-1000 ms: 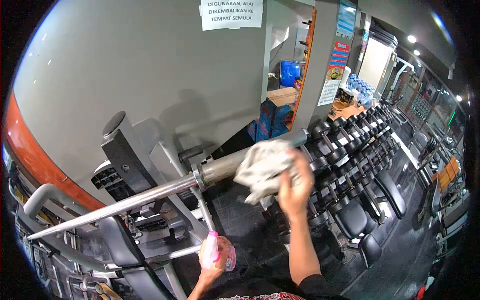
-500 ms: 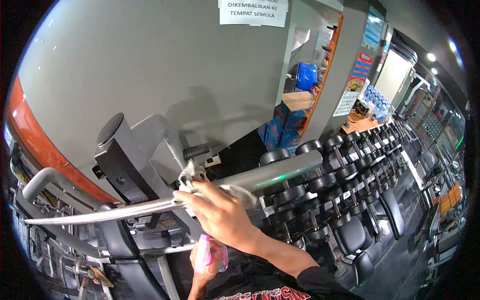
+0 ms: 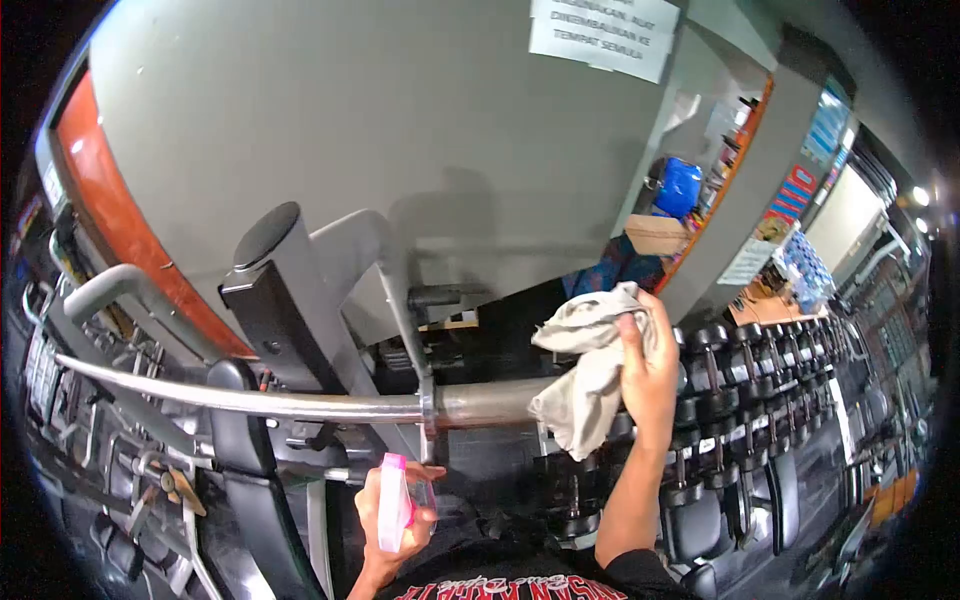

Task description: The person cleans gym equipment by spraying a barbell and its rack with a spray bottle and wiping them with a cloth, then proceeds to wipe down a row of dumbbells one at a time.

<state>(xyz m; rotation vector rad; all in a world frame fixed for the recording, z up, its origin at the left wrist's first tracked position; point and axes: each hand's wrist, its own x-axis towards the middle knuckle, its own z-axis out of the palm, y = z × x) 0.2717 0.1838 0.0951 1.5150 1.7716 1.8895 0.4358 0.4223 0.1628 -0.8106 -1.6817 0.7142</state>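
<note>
A pink-and-white spray bottle [image 3: 394, 503] is gripped in my left hand [image 3: 372, 515], low in the view and below the bar. My right hand [image 3: 650, 372] is closed on a crumpled pale cloth [image 3: 588, 372], raised at the right end of the metal barbell [image 3: 250, 402]. The cloth overlaps the bar's thick end sleeve [image 3: 490, 402] and hides its tip. The barbell runs across the view, in front of a grey machine upright [image 3: 290, 290] with a black pad on top.
A black padded bench [image 3: 262, 500] stands below the bar on the left. Rows of dumbbells [image 3: 715, 400] fill a rack to the right. Behind is a grey wall [image 3: 330, 120] with a paper sign [image 3: 603, 35]; a cardboard box [image 3: 657, 234] sits near the doorway.
My right hand has moved right along the bar with the cloth, from near its middle to the end sleeve. The left hand still holds the spray bottle. The view has turned left.
</note>
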